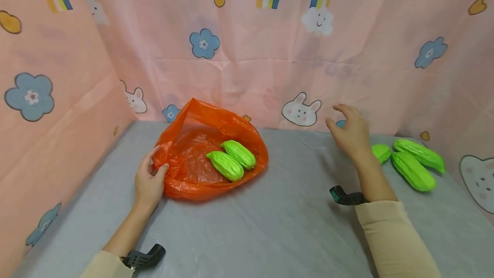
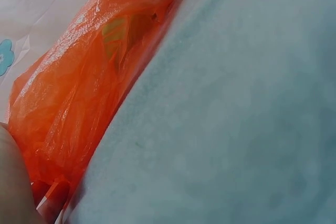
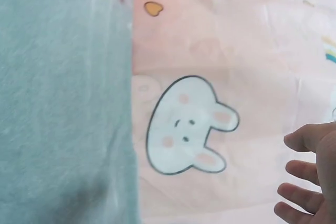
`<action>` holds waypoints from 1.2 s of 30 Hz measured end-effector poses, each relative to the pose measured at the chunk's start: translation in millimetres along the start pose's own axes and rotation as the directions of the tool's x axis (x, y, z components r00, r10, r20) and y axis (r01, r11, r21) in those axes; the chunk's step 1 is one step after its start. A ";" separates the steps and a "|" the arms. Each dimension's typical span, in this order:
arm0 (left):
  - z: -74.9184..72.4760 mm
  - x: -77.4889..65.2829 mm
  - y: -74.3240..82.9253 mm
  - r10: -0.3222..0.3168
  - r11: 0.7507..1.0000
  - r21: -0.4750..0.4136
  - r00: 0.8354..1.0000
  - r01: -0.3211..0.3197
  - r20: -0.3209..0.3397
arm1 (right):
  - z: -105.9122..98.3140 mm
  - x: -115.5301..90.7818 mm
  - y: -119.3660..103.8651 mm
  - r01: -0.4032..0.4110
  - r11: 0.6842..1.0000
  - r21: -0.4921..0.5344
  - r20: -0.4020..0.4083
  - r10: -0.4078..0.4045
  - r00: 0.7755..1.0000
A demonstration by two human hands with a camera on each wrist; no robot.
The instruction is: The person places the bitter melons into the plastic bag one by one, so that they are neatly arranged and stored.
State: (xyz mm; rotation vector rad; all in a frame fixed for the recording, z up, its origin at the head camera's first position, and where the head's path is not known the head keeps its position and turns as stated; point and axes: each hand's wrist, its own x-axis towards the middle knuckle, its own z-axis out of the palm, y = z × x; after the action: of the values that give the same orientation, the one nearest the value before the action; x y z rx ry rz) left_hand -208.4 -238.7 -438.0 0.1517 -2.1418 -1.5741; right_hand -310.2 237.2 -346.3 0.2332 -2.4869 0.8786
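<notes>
At left, the left hand (image 1: 149, 183) pinches a bag (image 1: 187, 188) holding two gourds (image 1: 225, 166); three unbagged gourds (image 1: 414, 172) lie right, right hand (image 1: 352, 134) relaxed, empty.

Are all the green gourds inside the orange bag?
No, two green gourds lie inside the orange bag, while three others lie outside it on the gray table.

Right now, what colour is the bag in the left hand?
The bag is orange-red, partly see-through; best seen in the head view.

Draped booth (image 1: 77, 59), cartoon cloth (image 1: 247, 76), grey tabletop (image 1: 285, 231)
</notes>
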 end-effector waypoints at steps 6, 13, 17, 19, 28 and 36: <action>-0.7 -0.8 -2.5 -0.001 1.000 0.001 1.000 0.001 -0.007 | 9.8 -1.3 16.7 -0.086 0.996 -0.007 -0.005 0.086 0.996; -0.4 -0.5 -2.7 0.002 1.000 -0.021 1.000 -0.001 0.009 | 16.8 -6.2 38.7 -0.169 0.986 -0.017 -0.010 0.168 0.986; -0.3 -0.3 -1.8 0.006 1.000 -0.021 1.000 -0.005 0.016 | 17.0 -8.1 50.2 -0.216 0.976 -0.029 0.006 0.217 0.976; -0.2 -0.3 -1.5 0.007 1.000 -0.014 1.000 -0.007 0.020 | 16.1 -8.0 55.5 -0.229 0.973 -0.033 0.002 0.230 0.973; -0.1 0.4 -4.2 0.003 1.000 0.019 1.000 -0.003 0.013 | 14.9 -7.9 70.4 -0.263 0.964 -0.048 0.007 0.264 0.965; -0.1 1.3 -1.2 0.002 1.000 -0.012 1.000 -0.002 0.022 | 18.1 -10.1 74.8 -0.284 0.956 -0.073 -0.007 0.284 0.959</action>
State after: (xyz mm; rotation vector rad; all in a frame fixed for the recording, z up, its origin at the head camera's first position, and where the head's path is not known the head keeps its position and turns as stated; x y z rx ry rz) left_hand -209.7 -239.6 -438.6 0.1291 -2.1483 -1.5943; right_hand -331.9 284.1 -404.3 -0.1530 -2.5907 0.8955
